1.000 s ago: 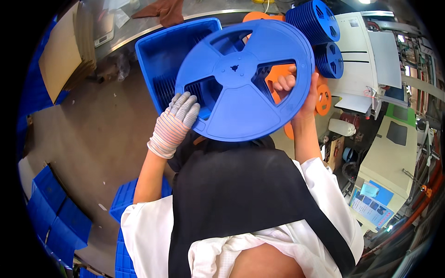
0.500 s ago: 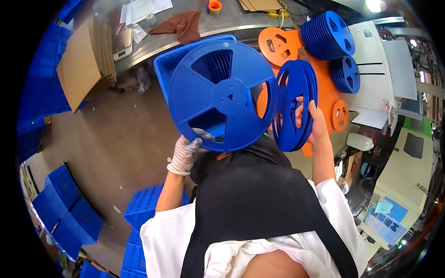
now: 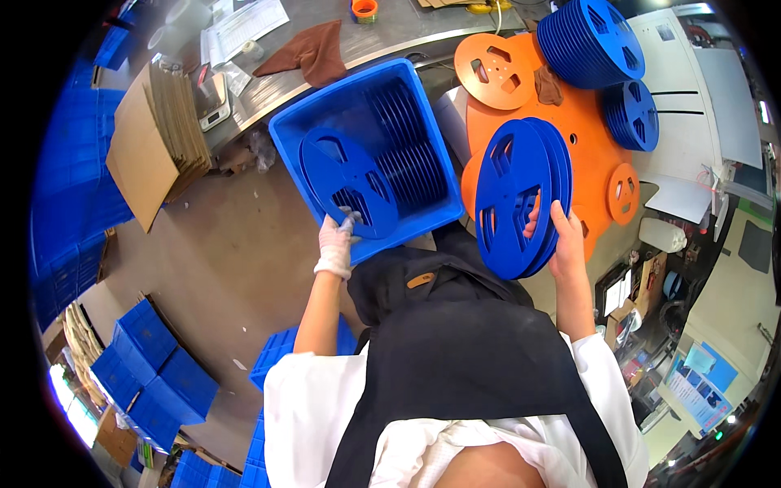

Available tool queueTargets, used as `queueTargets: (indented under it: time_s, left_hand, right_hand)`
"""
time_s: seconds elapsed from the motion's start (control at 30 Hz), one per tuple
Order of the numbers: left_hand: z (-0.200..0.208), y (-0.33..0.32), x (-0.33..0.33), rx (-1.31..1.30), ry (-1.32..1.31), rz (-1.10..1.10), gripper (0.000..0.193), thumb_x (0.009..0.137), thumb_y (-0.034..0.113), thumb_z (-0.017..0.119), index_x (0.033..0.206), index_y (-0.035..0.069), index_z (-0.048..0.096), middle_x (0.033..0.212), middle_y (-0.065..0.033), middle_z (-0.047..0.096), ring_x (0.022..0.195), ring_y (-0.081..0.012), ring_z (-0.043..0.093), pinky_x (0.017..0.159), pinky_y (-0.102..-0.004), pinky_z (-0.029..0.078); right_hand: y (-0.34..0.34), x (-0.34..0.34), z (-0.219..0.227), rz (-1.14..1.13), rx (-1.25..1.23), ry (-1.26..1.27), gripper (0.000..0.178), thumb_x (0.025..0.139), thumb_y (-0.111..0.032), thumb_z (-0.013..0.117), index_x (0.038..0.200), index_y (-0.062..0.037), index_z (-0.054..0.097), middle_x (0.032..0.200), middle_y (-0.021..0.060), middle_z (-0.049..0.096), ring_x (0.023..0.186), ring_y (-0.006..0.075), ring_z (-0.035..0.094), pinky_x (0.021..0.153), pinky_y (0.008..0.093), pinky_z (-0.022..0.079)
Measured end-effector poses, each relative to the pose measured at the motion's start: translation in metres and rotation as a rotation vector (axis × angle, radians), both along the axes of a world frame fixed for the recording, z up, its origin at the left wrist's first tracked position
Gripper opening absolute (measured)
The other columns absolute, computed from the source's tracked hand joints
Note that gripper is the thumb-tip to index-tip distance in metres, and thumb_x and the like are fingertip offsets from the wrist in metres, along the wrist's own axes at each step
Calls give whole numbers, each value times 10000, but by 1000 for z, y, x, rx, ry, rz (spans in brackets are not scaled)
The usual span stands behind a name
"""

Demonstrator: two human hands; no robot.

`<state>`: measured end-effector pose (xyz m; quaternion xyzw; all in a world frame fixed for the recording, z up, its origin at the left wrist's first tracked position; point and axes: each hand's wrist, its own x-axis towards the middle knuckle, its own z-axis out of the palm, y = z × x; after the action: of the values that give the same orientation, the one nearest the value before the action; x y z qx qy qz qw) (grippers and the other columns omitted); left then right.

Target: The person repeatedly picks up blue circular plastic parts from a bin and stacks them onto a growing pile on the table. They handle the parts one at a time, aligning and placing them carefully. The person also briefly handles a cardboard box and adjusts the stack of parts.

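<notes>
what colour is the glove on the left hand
White, a knit glove on the left hand, gripping a blue reel; the head view shows it.

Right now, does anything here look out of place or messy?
Mildly. A brown cloth lies crumpled on the metal bench, and another sits on the orange reels. The left hand tilts one blue reel into the bin; the right hand holds a stack.

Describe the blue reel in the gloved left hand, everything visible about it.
The blue reel is a flat, round disc of what looks like moulded plastic, with a central hub and large cut-out windows between its spokes. It stands tilted on edge over the near-left part of the blue crate, in front of a row of similar reels standing inside. The white-gloved left hand grips its lower rim. Nothing else visibly touches it.
</notes>
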<state>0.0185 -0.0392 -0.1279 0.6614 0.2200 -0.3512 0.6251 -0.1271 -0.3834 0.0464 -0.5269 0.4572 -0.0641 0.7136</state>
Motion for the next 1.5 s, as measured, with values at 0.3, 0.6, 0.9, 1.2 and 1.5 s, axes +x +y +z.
queueTargets:
  time_s: [0.3, 0.6, 0.9, 1.2, 1.5]
  left_hand:
    - [-107, -101, 57, 190, -51, 2, 341, 904, 143, 641, 1211, 57, 521, 1031, -145, 628, 878, -267, 653, 738, -438, 580]
    - [-129, -154, 72, 286, 16, -159, 306, 918, 98, 609, 1212, 98, 526, 1055, -113, 631, 937, -260, 633, 777, -450, 567]
    - [-130, -109, 46, 341, -211, -387, 701, 914, 152, 606, 1527, 84, 274, 1492, -196, 432, 1377, -317, 428, 1105, -360, 367]
    - [74, -83, 21, 289, -1439, -835, 531, 730, 34, 655, 1254, 75, 581, 1299, -172, 555, 1228, -396, 496, 1082, -531, 374]
    - [99, -47, -5, 320, -1696, -1032, 379, 786, 91, 601, 1164, 104, 619, 1164, -98, 616, 1186, -300, 558, 1068, -501, 422]
  right_hand:
    - [-24, -10, -13, -38, 33, 36, 310, 987, -299, 584, 1111, -17, 556, 883, 99, 649, 706, 157, 654, 651, 301, 569]
    - [-31, -11, -18, -41, -32, 31, 383, 990, -296, 582, 1243, -15, 521, 864, 107, 661, 684, 155, 656, 639, 289, 568]
    - [-33, -19, -13, -130, -22, -161, 386, 1010, -393, 515, 1113, -23, 558, 840, 102, 647, 662, 167, 638, 607, 310, 546]
    - [-48, -38, -16, -253, 423, -599, 522, 1033, -451, 413, 1283, -7, 526, 787, 65, 568, 626, 146, 496, 549, 274, 403]
    - [-25, -4, -8, -147, 575, -594, 572, 1021, -455, 444, 1335, 21, 490, 861, 67, 588, 679, 155, 497, 583, 281, 430]
